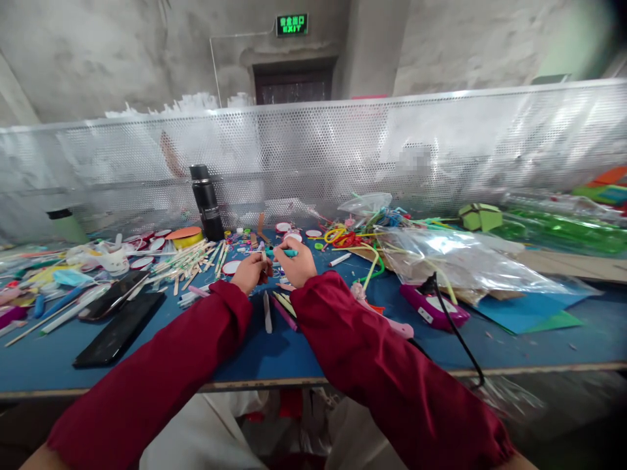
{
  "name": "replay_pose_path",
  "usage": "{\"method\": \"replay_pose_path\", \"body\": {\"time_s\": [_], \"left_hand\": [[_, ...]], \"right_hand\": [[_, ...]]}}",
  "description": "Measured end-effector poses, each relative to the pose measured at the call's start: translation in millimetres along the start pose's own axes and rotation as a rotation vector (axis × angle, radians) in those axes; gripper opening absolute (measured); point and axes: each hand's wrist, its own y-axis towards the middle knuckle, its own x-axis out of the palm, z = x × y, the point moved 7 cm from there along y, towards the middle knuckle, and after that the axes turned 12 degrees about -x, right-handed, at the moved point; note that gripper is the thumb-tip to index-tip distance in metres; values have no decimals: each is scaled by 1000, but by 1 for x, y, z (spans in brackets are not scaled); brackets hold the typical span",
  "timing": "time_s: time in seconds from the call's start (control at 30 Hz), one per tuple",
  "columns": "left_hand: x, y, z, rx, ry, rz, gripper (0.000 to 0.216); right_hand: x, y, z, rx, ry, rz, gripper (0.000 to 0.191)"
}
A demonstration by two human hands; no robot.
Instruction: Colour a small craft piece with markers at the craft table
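Near the middle of the blue table my two hands meet, fingertips close together. My right hand (300, 264) is closed around a teal marker pen (289, 252), which points left toward my other hand. My left hand (251, 273) pinches a small pale stick (263, 252) held upright; its exact kind is too small to make out. Whether the pen tip touches the stick cannot be told. Below my hands lie a whitish pen-like stick (267, 313) and a purple marker (285, 312). A white-rimmed round piece (231, 267) rests left of my left hand.
A pile of wooden craft sticks (196, 261), a black bottle (208, 203) and a black phone (119, 329) are on the left. To the right sit a purple glue-gun-like device (434, 307), its black cable (460, 339) and a clear plastic bag (450, 258). A perforated metal screen (313, 156) stands behind.
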Motion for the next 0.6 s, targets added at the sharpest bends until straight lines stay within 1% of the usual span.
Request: {"method": "replay_pose_path", "body": {"time_s": [0.17,0.37,0.6], "left_hand": [[2,1,0,13,-11,-16,1],[2,1,0,28,-50,-34,11],[5,-3,1,29,-24,-30,20]], "right_hand": [[0,0,0,-9,-29,1,16],[-2,0,-7,-30,-44,17,17],[-2,0,-8,-47,-57,5,17]]}}
